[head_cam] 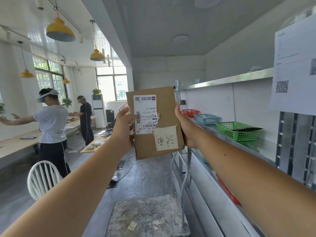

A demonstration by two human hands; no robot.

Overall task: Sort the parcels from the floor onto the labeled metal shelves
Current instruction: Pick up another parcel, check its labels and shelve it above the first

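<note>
Head view: both arms reach forward and hold a flat cardboard parcel point(165, 105) upright in the air at chest height, just left of the metal shelves point(266, 147). The left hand point(123, 129) grips its left edge, thumb on the front by the white shipping label point(146, 113). The right hand point(183, 129) grips the right edge with its thumb up along the side. The fingers of both hands are curled behind the parcel and mostly hidden. A handwritten note point(166, 138) is stuck on the lower front. On the shelf stand a red basket point(190, 112), a blue basket point(206, 118) and a green basket point(237, 131). A trolley point(147, 214) stands on the floor below.
</note>
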